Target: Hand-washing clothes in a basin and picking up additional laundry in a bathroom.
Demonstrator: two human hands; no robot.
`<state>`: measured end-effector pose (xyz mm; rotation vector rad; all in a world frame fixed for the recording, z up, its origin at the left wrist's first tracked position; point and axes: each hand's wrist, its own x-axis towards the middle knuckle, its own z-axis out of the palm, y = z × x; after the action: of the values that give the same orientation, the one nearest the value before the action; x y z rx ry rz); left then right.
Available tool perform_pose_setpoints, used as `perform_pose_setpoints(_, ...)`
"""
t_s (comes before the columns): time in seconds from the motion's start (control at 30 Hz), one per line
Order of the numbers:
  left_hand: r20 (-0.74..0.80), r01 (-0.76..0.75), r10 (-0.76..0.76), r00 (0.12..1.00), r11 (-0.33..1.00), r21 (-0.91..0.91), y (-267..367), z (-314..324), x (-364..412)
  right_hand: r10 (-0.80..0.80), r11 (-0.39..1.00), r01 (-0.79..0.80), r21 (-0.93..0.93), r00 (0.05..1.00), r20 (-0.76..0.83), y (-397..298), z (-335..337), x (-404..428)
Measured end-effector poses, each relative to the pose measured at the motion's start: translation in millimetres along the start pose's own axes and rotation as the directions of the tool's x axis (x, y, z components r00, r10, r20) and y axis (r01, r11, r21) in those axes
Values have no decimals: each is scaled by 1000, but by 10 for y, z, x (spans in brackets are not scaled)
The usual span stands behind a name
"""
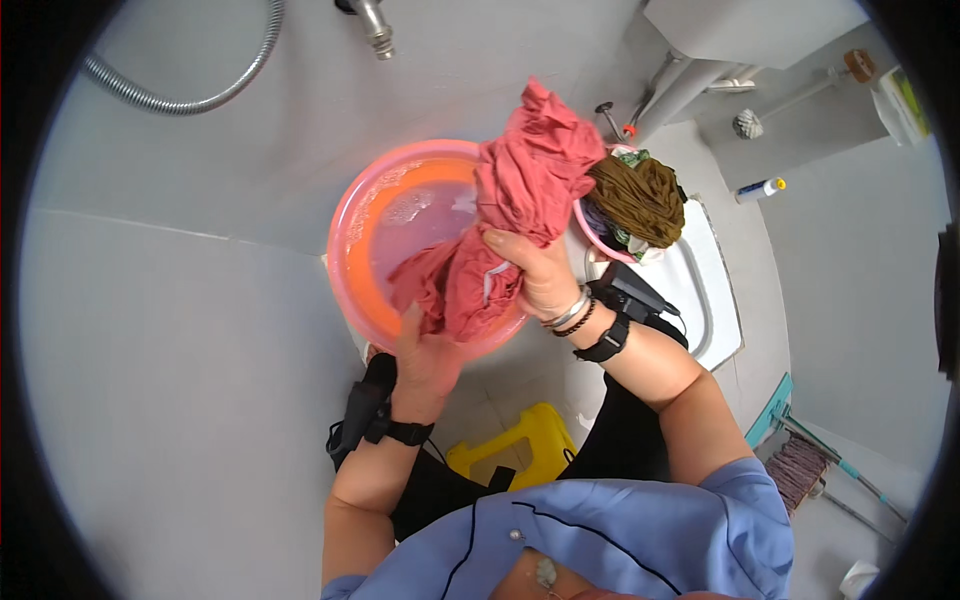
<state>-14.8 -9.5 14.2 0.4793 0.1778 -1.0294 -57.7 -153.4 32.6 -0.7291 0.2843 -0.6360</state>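
A wet-looking red garment [536,172] is bunched above the right side of a large round orange and pink plastic basin [352,277] that holds soapy water with patches of foam. My right hand [544,274] grips the garment near its middle, thumb on top, beside a white strip on the cloth. At the lower end of the garment, over the basin's near rim, my left hand [427,356] holds the cloth from below; it is slightly blurred and its fingers are partly hidden by the fabric.
Right of the basin, a pink basket [600,244] heaped with brown and other cloths stands by a white squat-toilet pan [709,292]. A yellow plastic stool [551,442] is between my legs. A tap [375,34] and metal hose [180,105] are on the wall; mops [806,442] lie at right.
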Motion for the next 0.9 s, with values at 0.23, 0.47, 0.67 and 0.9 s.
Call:
perform_pose_setpoints(0.23,165,-467,515,841,537,702,87,144,-102,415,872,-413,262,909,52,-1,-117,-24)
perform_pose_setpoints(0.47,770,-685,311,558,-350,638,117,330,-180,533,795,-559,236,829,170,-74,-223,-104)
perform_pose_setpoints(0.67,866,-730,107,489,-493,473,-114,434,-298,723,631,-749,201,662,195,-217,-198,-118)
perform_pose_setpoints(0.9,857,-787,-150,493,-497,366,-369,234,-225,738,605,-560,-566,662,134,-93,-321,-150)
